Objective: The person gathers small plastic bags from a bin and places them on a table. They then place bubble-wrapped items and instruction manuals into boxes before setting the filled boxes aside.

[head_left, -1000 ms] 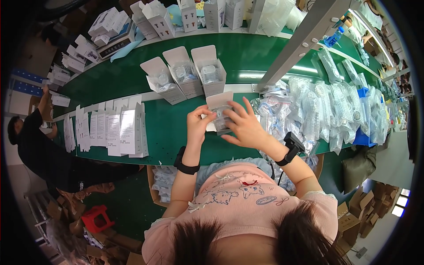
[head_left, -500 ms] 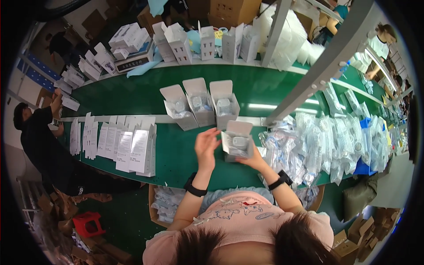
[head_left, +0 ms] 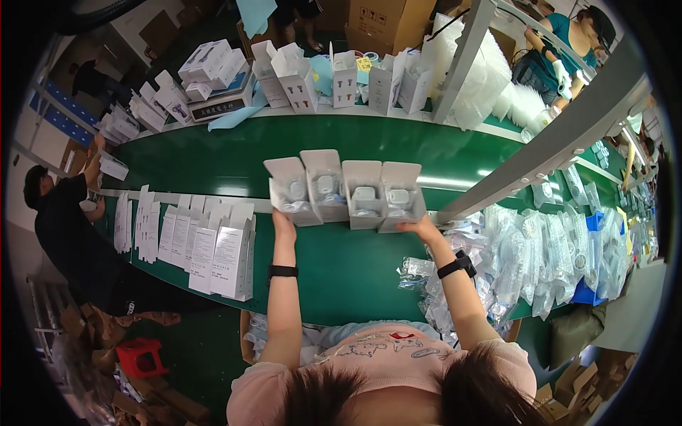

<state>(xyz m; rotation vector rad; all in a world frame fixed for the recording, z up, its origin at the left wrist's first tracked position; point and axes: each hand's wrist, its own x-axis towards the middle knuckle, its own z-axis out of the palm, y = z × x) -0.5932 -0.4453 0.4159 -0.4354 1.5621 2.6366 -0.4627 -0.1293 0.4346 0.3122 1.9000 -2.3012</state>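
- Between the two hands, on the green table [head_left: 341,284]: a row of four open white boxes [head_left: 364,222], standing upright, side by side and close together.
- At the left end of the row, left hand [head_left: 284,221], placed against the outer side of the leftmost box [head_left: 307,219]; fingers partly hidden by this box, so not possible to tell how far open.
- At the right end, right hand [head_left: 419,227], in contact with the near right corner of the rightmost box [head_left: 393,228]; thumb side visible along the front, other fingers not clear, so also impossible to tell the exact opening.
- Both middle boxes well inside the space between the hands, not touched by either of them.
- Top flaps raised at the far side of all four; inside each, a pale rounded item in clear plastic.
- Just under and behind the row, a pale strip [head_left: 249,204] along the table.
- To the left, well apart from the left hand, a line of white cartons [head_left: 233,259] on the table.
- Near the right forearm, a heap of clear plastic packets [head_left: 490,248], with a blue bin [head_left: 588,290] farther right.
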